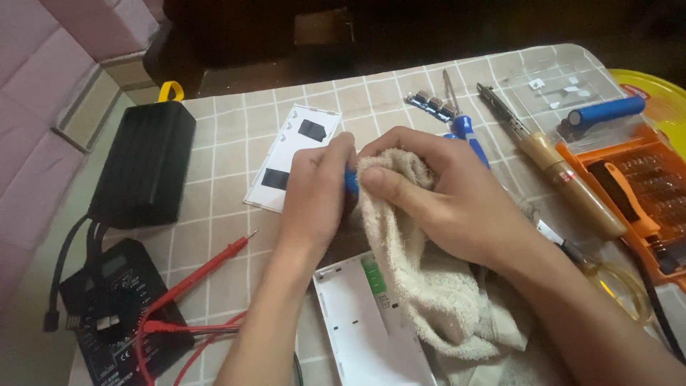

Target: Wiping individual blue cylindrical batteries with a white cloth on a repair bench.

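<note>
Head view: left hand (314, 196) is pinching a blue cell (351, 181) steady while right hand (450, 196), at three o'clock, is pressing a towel (421, 286) against it, wiping.

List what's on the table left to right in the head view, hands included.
Black multimeter → black box with yellow loop → red probe → white panel → left hand → beige towel → right hand → wooden-handled soldering iron → orange bit case.
</note>
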